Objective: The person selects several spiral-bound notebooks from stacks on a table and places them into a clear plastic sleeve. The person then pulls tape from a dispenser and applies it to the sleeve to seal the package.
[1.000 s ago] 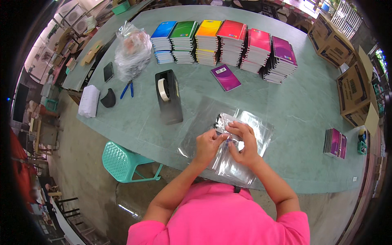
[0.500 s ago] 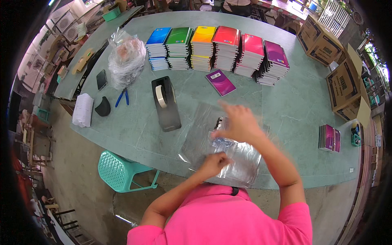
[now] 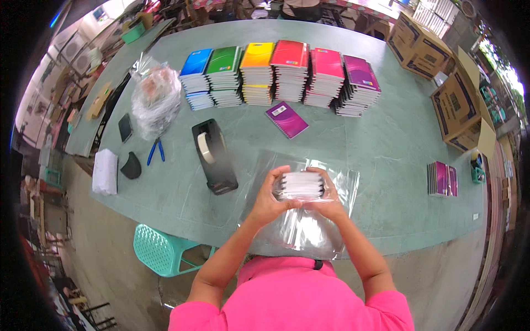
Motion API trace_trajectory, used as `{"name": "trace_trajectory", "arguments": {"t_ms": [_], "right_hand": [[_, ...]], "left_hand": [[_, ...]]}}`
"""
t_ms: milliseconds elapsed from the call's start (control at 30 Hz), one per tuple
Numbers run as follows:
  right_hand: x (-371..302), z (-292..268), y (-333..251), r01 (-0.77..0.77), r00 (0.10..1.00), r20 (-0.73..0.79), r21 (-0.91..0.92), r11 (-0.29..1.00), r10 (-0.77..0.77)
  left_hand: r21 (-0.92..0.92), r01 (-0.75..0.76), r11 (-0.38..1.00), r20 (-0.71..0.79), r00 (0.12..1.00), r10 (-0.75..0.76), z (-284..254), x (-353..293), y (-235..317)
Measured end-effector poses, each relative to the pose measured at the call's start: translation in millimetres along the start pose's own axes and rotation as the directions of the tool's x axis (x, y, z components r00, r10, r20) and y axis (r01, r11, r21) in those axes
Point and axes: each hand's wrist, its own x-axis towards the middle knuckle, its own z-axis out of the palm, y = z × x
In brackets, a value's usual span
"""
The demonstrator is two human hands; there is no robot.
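Both hands clasp a small stack of spiral notebooks [image 3: 301,185] from its two sides, with the white page edges facing up and dark binding at the ends. My left hand [image 3: 269,199] wraps the left side, thumb bent inward. On the opposite side my right hand [image 3: 331,201] curls its fingers round the stack. Clear plastic bags [image 3: 301,229] lie flat under the hands at the table's near edge. Some clear film shows at the lower side of the stack; whether the notebooks are inside it, I cannot tell.
Stacks of coloured notebooks [image 3: 290,55] line the far side, with one purple notebook [image 3: 286,119] before them. A tape dispenser [image 3: 218,165], blue pliers [image 3: 156,151] and bundled plastic [image 3: 157,99] lie left. Purple notebooks [image 3: 441,179] and cardboard boxes [image 3: 458,107] stand right. A green stool [image 3: 160,248] is below left.
My right hand has come down from above the bags, and my left hand has moved up. Both now grip the notebook stack from either side. The view has shifted slightly.
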Motion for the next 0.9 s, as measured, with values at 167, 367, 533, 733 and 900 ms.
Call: {"name": "trace_trajectory", "arguments": {"t_ms": [167, 367, 533, 733, 900], "right_hand": [[11.6, 18.1, -7.5, 0.221, 0.974, -0.111, 0.264, 0.939, -0.198], [0.5, -22.7, -47.7, 0.546, 0.832, -0.240, 0.196, 0.815, -0.500], [-7.8, -36.1, 22.1, 0.292, 0.957, 0.047, -0.170, 0.941, -0.288], [7.3, -19.7, 35.4, 0.058, 0.998, -0.022, 0.022, 0.998, -0.058], [8.6, 23.2, 21.2, 0.046, 0.998, 0.037, 0.163, 0.985, -0.052]], "left_hand": [[0.168, -0.060, 0.984, -0.022, 0.998, 0.065, -0.3, 14.8, 7.8], [0.322, -0.297, 0.899, 0.093, 0.955, 0.283, -4.1, -11.7, 94.2], [0.660, -0.717, 0.225, 0.700, 0.696, 0.163, -3.0, -3.4, 95.2], [0.614, -0.253, 0.748, 0.144, 0.967, 0.209, -54.9, 15.0, 35.8], [0.470, -0.062, 0.880, 0.081, 0.996, 0.027, -36.0, 10.7, -21.6]]}}
